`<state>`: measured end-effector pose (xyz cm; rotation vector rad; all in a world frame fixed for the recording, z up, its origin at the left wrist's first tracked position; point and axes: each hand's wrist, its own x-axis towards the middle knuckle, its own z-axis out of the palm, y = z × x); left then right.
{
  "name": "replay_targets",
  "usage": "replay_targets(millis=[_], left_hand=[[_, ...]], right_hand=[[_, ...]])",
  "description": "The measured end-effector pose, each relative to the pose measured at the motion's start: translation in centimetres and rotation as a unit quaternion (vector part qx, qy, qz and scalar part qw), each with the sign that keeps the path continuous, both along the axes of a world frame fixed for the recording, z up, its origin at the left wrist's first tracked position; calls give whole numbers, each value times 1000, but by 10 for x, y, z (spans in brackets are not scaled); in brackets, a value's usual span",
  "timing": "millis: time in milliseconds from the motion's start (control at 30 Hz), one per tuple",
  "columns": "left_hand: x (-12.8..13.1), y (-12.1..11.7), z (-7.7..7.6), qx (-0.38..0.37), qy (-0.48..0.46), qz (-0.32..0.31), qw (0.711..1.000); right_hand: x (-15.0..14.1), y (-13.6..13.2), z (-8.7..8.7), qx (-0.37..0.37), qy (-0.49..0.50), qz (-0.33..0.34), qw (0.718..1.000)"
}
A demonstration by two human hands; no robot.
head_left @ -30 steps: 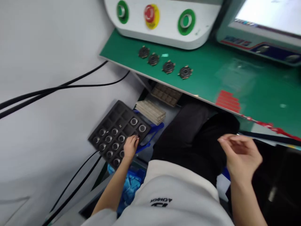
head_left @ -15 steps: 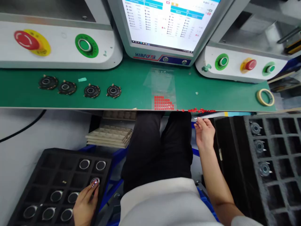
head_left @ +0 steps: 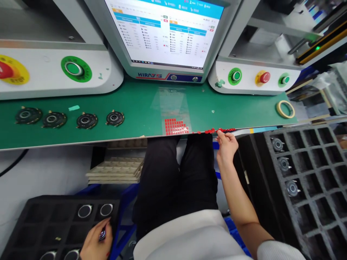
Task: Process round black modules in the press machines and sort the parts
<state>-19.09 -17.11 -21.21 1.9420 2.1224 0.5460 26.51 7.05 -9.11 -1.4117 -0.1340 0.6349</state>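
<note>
My left hand (head_left: 94, 243) is low at the bottom left over a black compartment tray (head_left: 35, 224), its fingers closed on a small round ring part (head_left: 102, 235). More ring parts (head_left: 85, 211) sit in the tray's cells. My right hand (head_left: 227, 146) is up at the front edge of the green bench (head_left: 238, 112), fingers curled and pinching at a row of small red stickers (head_left: 221, 130) stuck along that edge. A block of red stickers (head_left: 175, 127) lies on the bench just left of it.
Several round black parts (head_left: 84, 120) lie in a row on the bench's left. A monitor (head_left: 165, 34), button panels (head_left: 255, 77) and a tape roll (head_left: 285, 109) stand behind. A second black tray (head_left: 320, 173) with parts is at the right; beige trays (head_left: 115, 170) are stacked under the bench.
The view swung from the left side to face the bench. My right hand rose to the red stickers at the edge. My left hand stayed at the tray and closed on a ring part.
</note>
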Motion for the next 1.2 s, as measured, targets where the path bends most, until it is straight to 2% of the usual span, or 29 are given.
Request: replay_targets(millis=[200,300,400,467,567,633,667,733,800,833,900,967,1067,1133,1200], left_hand=[[8,9,6,10,15,-27,999],[12,18,10,60,24,-39,997],[24,41,21,108,0,-44,993],[43,64,36,121,-45,-40,991],[88,105,75,113,-160,-59,979],[125,131,105,103,-293,-98,946],[143,143,118,92,-375,-121,915],[173,165,137,88,-402,-137,901],[194,182,150,94,-412,-134,897],[202,188,156,99,-415,-129,895],[212,197,167,109,-428,-120,889],[217,201,180,85,-437,-120,887],[219,206,198,-41,-379,-143,914],[219,210,206,-144,-277,-156,937],[219,214,210,-222,-171,-162,946]], right_hand=[[1,4,1,7,-8,12,1000],[0,5,1,3,0,21,1000],[1,6,-2,-2,-2,15,1000],[3,8,-5,-4,-10,5,1000],[5,8,-4,-6,-28,-2,1000],[-1,3,3,-3,-38,-4,999],[-7,-2,8,9,-59,-4,998],[-27,-17,22,55,-128,7,990],[-51,-38,38,122,-237,80,961],[-64,-49,47,144,-278,138,940],[-87,-71,63,189,-361,282,868],[-103,-86,76,236,-424,385,785],[-110,-91,87,272,-470,458,704],[-107,-87,87,273,-508,488,655],[-103,-84,84,282,-548,496,612]])
